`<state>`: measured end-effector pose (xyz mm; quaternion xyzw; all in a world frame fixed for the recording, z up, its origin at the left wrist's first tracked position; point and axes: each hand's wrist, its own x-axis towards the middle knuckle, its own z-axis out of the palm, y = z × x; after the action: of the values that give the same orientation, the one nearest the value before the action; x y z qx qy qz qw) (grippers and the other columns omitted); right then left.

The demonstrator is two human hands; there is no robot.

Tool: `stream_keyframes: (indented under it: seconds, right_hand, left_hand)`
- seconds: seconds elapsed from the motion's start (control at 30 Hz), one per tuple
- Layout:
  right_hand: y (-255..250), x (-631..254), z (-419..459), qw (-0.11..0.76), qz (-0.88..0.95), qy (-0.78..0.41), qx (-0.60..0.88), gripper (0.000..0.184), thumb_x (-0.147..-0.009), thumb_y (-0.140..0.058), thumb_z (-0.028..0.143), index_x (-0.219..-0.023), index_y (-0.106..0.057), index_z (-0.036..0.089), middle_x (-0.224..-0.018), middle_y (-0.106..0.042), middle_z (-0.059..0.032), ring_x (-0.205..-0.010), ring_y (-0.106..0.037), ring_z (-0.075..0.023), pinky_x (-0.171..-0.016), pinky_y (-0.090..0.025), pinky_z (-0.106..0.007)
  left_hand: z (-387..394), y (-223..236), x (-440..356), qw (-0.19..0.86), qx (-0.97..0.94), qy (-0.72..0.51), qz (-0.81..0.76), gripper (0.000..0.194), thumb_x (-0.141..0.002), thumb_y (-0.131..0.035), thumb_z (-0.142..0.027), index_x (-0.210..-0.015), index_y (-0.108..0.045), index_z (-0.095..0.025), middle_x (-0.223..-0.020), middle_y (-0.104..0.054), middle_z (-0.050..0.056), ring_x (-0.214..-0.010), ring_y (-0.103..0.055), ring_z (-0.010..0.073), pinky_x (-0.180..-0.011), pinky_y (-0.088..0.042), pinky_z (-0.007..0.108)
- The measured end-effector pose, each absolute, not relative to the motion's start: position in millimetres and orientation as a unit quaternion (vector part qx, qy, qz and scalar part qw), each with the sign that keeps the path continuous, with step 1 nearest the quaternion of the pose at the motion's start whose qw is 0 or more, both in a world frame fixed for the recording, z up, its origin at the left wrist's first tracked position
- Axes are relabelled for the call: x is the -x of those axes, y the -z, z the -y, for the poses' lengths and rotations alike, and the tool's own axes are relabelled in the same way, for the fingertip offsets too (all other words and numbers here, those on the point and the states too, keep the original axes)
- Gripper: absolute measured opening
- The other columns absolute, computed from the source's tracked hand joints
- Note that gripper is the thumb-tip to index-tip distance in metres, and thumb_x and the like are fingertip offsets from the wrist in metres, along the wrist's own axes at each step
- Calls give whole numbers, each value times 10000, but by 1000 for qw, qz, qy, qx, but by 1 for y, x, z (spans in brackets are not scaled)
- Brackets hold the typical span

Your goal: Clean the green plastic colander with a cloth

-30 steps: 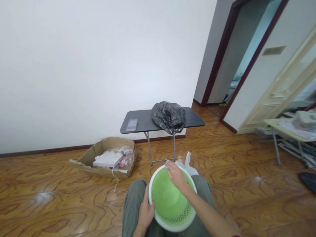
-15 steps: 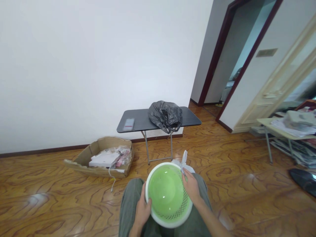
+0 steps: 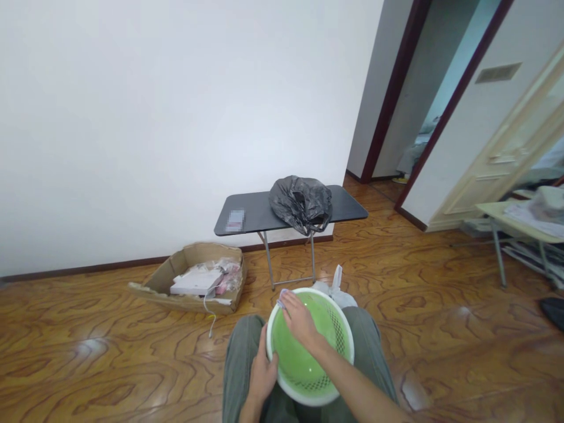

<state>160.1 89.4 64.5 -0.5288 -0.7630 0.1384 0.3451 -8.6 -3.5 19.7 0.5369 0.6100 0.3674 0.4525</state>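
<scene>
A green and white plastic colander point(image 3: 311, 399) rests on my lap, its holed side wall showing along the right and near side. My left hand point(image 3: 263, 369) grips the colander's left rim, with the thumb over the edge. My right hand point(image 3: 300, 322) reaches across the colander to its far left rim. Its fingers press a small whitish cloth point(image 3: 283, 295) against that rim. Part of the cloth is hidden under the fingers.
Just beyond the colander is a white plastic bag point(image 3: 340, 294). A black folding table point(image 3: 258, 217) by the wall bears a black plastic bag point(image 3: 300, 202). An open cardboard box point(image 3: 176, 301) with packaging sits on the floor at left. A pale table point(image 3: 497, 210) stands at right.
My right hand has moved with the cloth from the colander's right rim to its far left rim. My left hand keeps its hold on the left side. The view has shifted slightly.
</scene>
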Motion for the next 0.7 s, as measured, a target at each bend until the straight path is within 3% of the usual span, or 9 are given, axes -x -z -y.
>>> stream_keyframes:
  seconds: [0.23, 0.4, 0.7]
  right_hand:
    - [-61, -177, -93, 325, 821, -109, 456, 496, -922, -513, 114, -1396, -642, 182, -1446, -662, -116, -1389, -580, -218, -1210, -471, -465]
    - [-59, -238, -92, 326, 769, -80, 544, 484, -933, -480, 121, -1383, -653, 169, -1454, -653, -119, -1387, -584, -228, -1201, -479, -478]
    - [-40, -302, -25, 314, 673, -73, 666, 432, -976, -462, 250, -1322, -700, 151, -1417, -682, -141, -1333, -629, -234, -1171, -509, -446]
  left_hand:
    - [3, -28, 7, 462, -529, -359, -614, 902, -819, -632, -337, -1634, -265, -212, -1582, -536, 95, -1418, -555, 299, -1175, -440, 410]
    - [0, -26, 9, 462, -538, -354, -610, 917, -814, -647, -350, -1634, -257, -220, -1549, -576, 83, -1426, -546, 300, -1170, -445, 402]
    - [0, -18, 12, 456, -558, -343, -603, 865, -869, -527, -326, -1653, -184, -197, -1538, -586, 96, -1321, -641, 296, -1097, -505, 400]
